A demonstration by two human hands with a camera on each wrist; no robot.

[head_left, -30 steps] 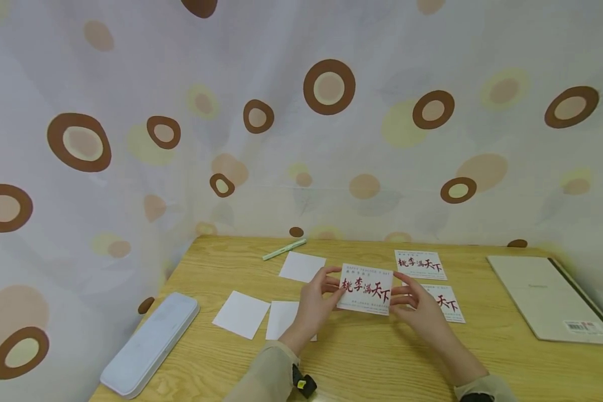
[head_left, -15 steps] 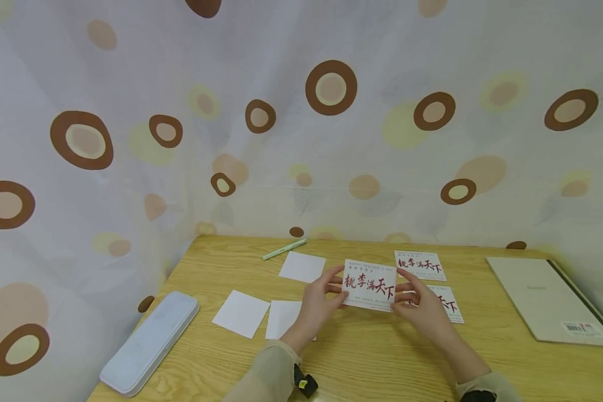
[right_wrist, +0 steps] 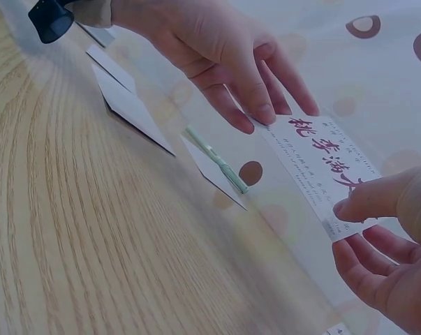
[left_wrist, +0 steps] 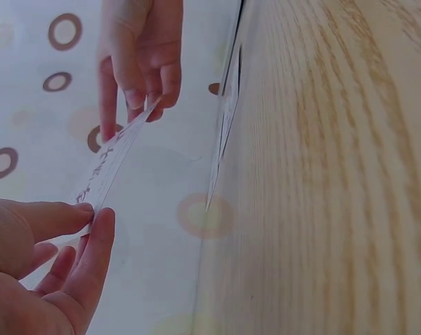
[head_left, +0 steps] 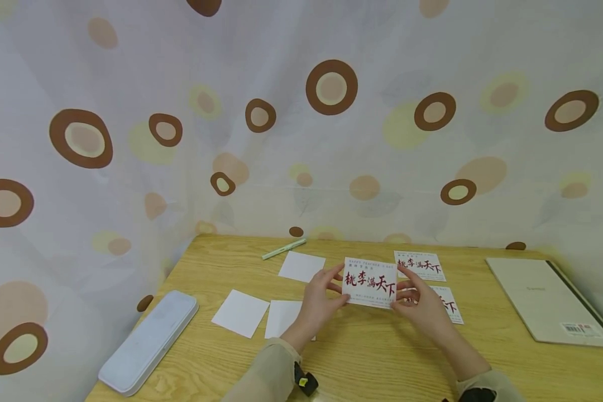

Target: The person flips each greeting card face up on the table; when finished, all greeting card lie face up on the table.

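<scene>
A white card (head_left: 370,282) with dark red Chinese characters is held up off the table, its printed face toward the head camera. My left hand (head_left: 316,301) pinches its left edge between thumb and fingers. The right hand (head_left: 424,307) pinches the opposite edge. In the right wrist view the card (right_wrist: 322,167) spans between both hands. Behind the right hand two similar printed cards lie on the table, an upper card (head_left: 420,266) and a lower card (head_left: 451,306) partly hidden by that hand. Left of the hands lie plain white cards (head_left: 240,314), one partly covered by the left hand.
A pale blue case (head_left: 151,341) lies at the table's left edge. A light green pen (head_left: 283,249) rests at the back beside a blank card (head_left: 302,267). A cream notebook (head_left: 548,298) with a barcode label lies at the right. Patterned curtain (head_left: 326,145) hangs behind the wooden table (head_left: 372,357).
Both hands have raised the card slightly and moved it a little to the right, with most of that in the first half second. The things on the table have stayed in place.
</scene>
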